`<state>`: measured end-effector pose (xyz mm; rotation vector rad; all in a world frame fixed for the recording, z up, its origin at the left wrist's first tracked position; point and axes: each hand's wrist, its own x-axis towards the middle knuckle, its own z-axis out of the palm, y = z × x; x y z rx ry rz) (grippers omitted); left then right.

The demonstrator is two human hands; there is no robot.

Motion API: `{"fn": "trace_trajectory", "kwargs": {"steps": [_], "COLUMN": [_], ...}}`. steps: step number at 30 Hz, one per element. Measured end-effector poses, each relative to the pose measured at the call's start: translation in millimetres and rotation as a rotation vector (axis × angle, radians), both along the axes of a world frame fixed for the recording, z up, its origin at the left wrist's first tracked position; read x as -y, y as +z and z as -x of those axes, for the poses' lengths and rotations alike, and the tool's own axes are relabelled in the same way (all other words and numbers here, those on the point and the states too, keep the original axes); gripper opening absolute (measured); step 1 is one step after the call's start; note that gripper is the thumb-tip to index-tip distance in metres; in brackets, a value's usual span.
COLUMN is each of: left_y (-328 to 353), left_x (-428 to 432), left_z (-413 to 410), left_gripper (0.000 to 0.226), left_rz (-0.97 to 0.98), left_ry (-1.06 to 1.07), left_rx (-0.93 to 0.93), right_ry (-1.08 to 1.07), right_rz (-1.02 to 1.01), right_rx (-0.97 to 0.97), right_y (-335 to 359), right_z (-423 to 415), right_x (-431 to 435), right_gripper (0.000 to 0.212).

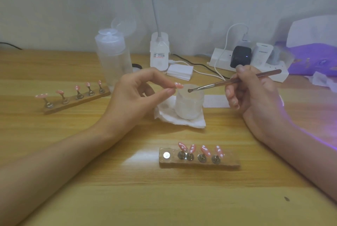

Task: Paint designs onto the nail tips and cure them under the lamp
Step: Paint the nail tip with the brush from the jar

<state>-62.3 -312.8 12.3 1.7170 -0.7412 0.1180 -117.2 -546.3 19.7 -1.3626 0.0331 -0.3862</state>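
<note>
My left hand (138, 90) pinches one pink nail tip (178, 85) between thumb and forefinger, held up just beside the rim of the small frosted cup (189, 105). My right hand (255, 94) is curled round the brush (237, 80) like a pen, its bristle end at the cup's mouth. The tip looks like thin, glossy plastic: nearly weightless, stiff but springy, and slippery, so I judge a hard squeeze could flick it away. I'd hold it by its edges or its stem, away from the painted face, since uncured gel would smear. Four dotted tips stand on the near wooden holder (228, 163), with one bare magnet (166, 155) at its left end. The purple-lit lamp (313, 52) sits at the table's (109, 189) far right.
</note>
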Motion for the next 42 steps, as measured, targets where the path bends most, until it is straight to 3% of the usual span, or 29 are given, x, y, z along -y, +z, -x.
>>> {"fn": "trace_trajectory", "kwargs": {"steps": [12, 28, 33, 38, 42], "left_y": [-1.8, -1.9, -1.7, -2.2, -2.1], "left_x": [0.8, 1.3, 1.3, 1.3, 0.7], "left_z": [0.3, 0.5, 0.7, 0.7, 0.5], "left_gripper": [0.008, 0.013, 0.010, 0.011, 0.010], "left_rz": [-0.071, -0.108, -0.111, -0.109, -0.099], "left_ry": [0.029, 0.026, 0.036, 0.039, 0.034], "left_rx": [-0.004, 0.127, 0.139, 0.143, 0.132], "right_ry": [0.049, 0.102, 0.014, 0.109, 0.023], "right_rz": [0.051, 0.102, 0.060, 0.096, 0.068], "right_rx": [0.115, 0.093, 0.044, 0.074, 0.043], "right_y": [-0.9, 0.7, 1.0, 1.5, 0.1], "right_z": [-1.4, 0.6, -0.3, 0.4, -0.9], "right_x": [-0.8, -4.6, -2.2, -5.7, -1.8], "right_gripper": [0.026, 0.030, 0.026, 0.026, 0.027]}}
